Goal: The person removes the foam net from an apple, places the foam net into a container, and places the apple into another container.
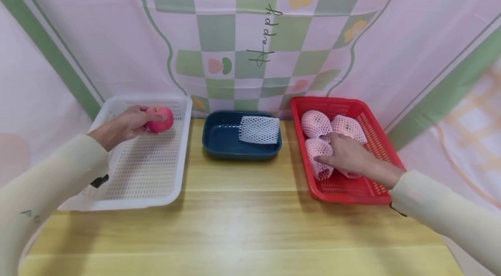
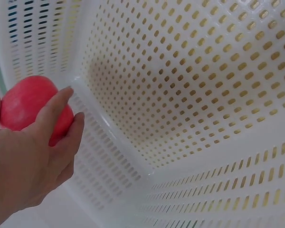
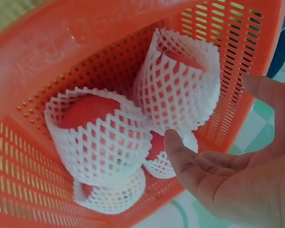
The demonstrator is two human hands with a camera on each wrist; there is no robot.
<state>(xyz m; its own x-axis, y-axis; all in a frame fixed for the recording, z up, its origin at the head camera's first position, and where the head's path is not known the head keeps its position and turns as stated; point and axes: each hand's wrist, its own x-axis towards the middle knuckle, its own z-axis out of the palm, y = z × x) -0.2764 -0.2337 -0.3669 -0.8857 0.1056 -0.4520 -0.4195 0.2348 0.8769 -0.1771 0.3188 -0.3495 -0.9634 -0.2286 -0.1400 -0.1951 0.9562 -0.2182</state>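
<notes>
My left hand [image 1: 127, 123] grips a bare red apple [image 1: 161, 120], its thumb and fingers around the fruit. The apple is held above the floor of the white basket [image 1: 185, 150], near the far end, and the left wrist view shows it apart from the mesh floor. Over the red basket [image 1: 352, 198], my right hand [image 1: 348, 153] is spread above several apples in white foam nets. Nearest its thumb in the head view is one netted apple [image 1: 318, 169]. In the right wrist view the fingers are apart, with nothing held between them.
Between the baskets stands a dark blue tray [image 1: 219, 152] with an empty white foam net [image 1: 259, 130] lying in it. All three containers sit on a wooden table [image 1: 235, 224]. Behind them hangs a checked cloth [image 1: 215, 32].
</notes>
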